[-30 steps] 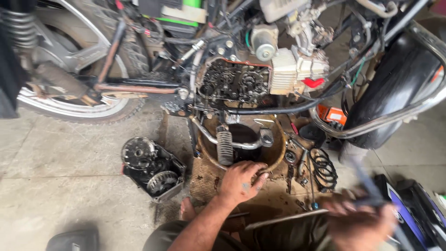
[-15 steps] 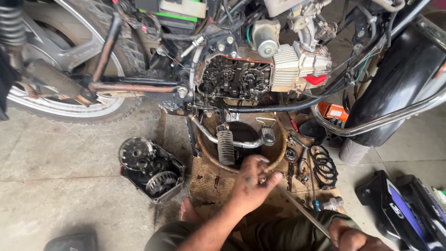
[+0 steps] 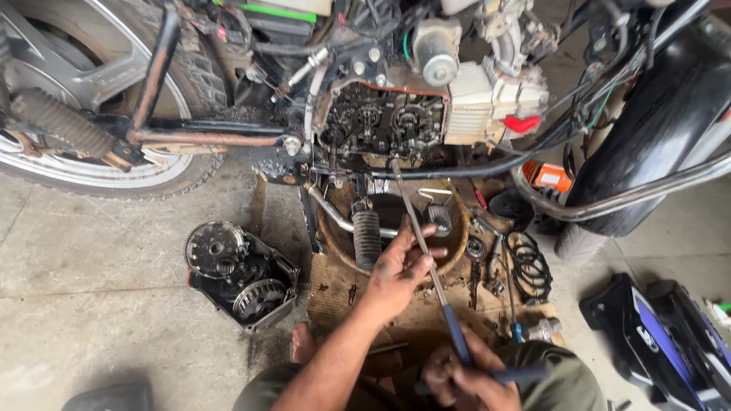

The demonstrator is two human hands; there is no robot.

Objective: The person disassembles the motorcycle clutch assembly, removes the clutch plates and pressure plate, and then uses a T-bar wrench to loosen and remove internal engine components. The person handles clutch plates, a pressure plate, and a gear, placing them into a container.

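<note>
- The right hand (image 3: 468, 377) is closed around the blue handle of a long screwdriver (image 3: 426, 251), near the bottom of the view; a second blue-handled tool seems to lie under the same hand, though which one the fingers clamp is hard to tell.
- The left hand (image 3: 400, 266) pinches the steel shaft midway, fingers curled about it, guiding it.
- The shaft runs up and far to the open engine crankcase (image 3: 384, 125), its tip at the lower edge of the exposed gears.
- Judged from its look, the screwdriver is light, stiff and likely oily, so the handle gives the surest hold.
- A round pan (image 3: 457, 251) sits under the engine, dark inside; a kick lever (image 3: 367, 236) lies across it.
- On the left, the removed clutch cover (image 3: 240, 275) holds gears.
- Black rubber rings (image 3: 529, 266) lie to the right on cardboard.
</note>
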